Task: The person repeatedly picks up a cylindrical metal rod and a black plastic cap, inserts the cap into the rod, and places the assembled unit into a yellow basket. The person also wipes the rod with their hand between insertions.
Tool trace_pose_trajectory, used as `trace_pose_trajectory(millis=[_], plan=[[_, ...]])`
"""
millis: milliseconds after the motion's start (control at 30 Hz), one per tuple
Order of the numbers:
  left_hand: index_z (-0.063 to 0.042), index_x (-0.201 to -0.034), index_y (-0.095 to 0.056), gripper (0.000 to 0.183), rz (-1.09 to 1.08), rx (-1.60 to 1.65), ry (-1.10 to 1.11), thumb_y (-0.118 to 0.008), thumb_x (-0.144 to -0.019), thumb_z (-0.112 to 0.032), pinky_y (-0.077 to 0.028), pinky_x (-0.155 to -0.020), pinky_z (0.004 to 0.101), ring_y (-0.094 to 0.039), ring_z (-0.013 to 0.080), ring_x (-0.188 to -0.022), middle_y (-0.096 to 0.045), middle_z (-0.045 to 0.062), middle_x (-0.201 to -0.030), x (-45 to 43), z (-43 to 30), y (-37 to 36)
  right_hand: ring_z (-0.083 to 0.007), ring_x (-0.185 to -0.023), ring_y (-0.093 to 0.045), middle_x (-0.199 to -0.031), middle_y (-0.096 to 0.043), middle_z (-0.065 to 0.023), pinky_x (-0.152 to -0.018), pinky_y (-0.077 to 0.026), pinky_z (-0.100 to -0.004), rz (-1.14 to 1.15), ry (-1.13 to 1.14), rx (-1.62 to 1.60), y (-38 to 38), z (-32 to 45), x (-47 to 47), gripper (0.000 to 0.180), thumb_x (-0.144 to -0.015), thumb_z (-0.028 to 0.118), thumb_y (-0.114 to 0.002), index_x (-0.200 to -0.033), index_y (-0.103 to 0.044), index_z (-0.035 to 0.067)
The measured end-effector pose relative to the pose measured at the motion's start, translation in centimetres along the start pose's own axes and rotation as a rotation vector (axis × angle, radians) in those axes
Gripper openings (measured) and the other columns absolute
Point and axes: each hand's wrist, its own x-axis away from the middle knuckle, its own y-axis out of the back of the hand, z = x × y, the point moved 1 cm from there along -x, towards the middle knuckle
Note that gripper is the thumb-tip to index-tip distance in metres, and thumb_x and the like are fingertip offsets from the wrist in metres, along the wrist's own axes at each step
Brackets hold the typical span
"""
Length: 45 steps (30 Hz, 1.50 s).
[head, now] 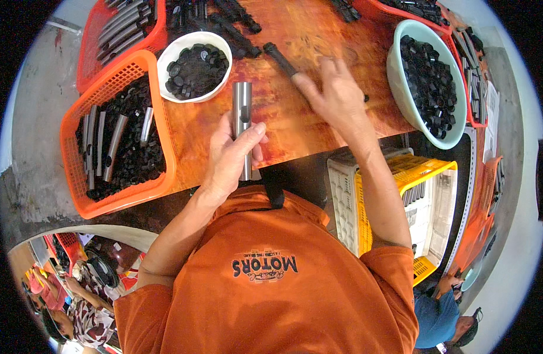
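Note:
My left hand [234, 150] is closed around a shiny metal tube [242, 99], held upright in the picture above the table's near edge. An oval opening shows in the tube's side. My right hand [342, 95], blurred, is over the wooden table [293, 128] with its thumb and fingers apart. Its thumb overlaps a slim black rod-like part [280, 59] on the tabletop; whether they touch is unclear. Part of that rod is hidden by the hand. A small black piece [365, 98] shows just right of my right hand.
Left are a white bowl [162, 84] of black caps and an orange basket [167, 146] of tubes and black pieces. Behind it sits a red basket [161, 26] of tubes. A pale blue basin [393, 66] stands right, above yellow crates [430, 167]. Other people work nearby.

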Motion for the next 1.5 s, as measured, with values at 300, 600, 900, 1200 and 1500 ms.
trace_pose_trajectory(millis=[300,600,900,1200,1500], plan=[[-0.004,-0.106,-0.049,0.026,-0.03,0.007,-0.054,-0.06,-0.091,-0.021,-0.045,-0.046,0.0235,-0.057,0.0121,-0.057,-0.063,0.009,-0.087,-0.2,-0.1,-0.1,-0.0381,-0.092,-0.056,-0.094,-0.055,-0.0173,-0.076,-0.047,-0.0433,0.131,0.142,-0.12,1.4,-1.5,1.3,0.023,-0.08,0.008,-0.063,-0.101,-0.057,0.001],[-0.002,-0.109,-0.054,0.035,0.173,-0.075,0.088,-0.071,-0.083,-0.02,-0.047,-0.05,0.0225,-0.062,0.0117,-0.064,-0.063,0.007,-0.088,-0.6,-0.8,-0.6,-0.0306,-0.1,-0.051,-0.097,-0.057,-0.0104,-0.089,-0.04,-0.0381,0.404,0.438,-0.243,6.7,-1.5,2.4,0.033,-0.07,0.001,-0.068,-0.103,-0.063,0.004],[-0.005,-0.095,-0.048,0.021,-0.034,0.013,-0.101,-0.066,-0.084,-0.005,-0.046,-0.052,0.0219,-0.054,0.0073,-0.058,-0.065,0.008,-0.082,0.4,0.1,-2.2,-0.0143,-0.098,-0.058,-0.111,-0.061,-0.0088,-0.083,-0.049,-0.0271,-0.209,-0.072,-0.662,3.9,-1.4,3.0,0.039,-0.092,0.008,-0.057,-0.128,-0.046,-0.001],[-0.005,-0.103,-0.052,0.026,-0.002,-0.214,-0.295,-0.069,-0.084,-0.009,-0.044,-0.061,0.0203,-0.051,0.0053,-0.068,-0.052,-0.002,-0.083,1.3,1.5,-3.1,-0.0125,-0.081,-0.06,-0.089,-0.063,-0.0081,-0.072,-0.051,-0.0279,-0.062,-0.263,-1.208,-0.6,4.7,4.6,0.04,-0.084,0.011,-0.069,-0.117,-0.052,-0.004],[-0.001,-0.113,-0.057,0.036,0.092,0.057,-0.085,-0.059,-0.092,-0.03,-0.045,-0.048,0.0238,-0.054,0.0106,-0.056,-0.056,0.002,-0.076,-1.6,-5.0,-2.2,-0.0058,-0.07,-0.052,-0.084,-0.057,0.0008,-0.063,-0.046,-0.0221,0.417,-0.262,-1.39,1.9,2.7,7.8,0.034,-0.091,0.007,-0.056,-0.124,-0.052,0.0]])
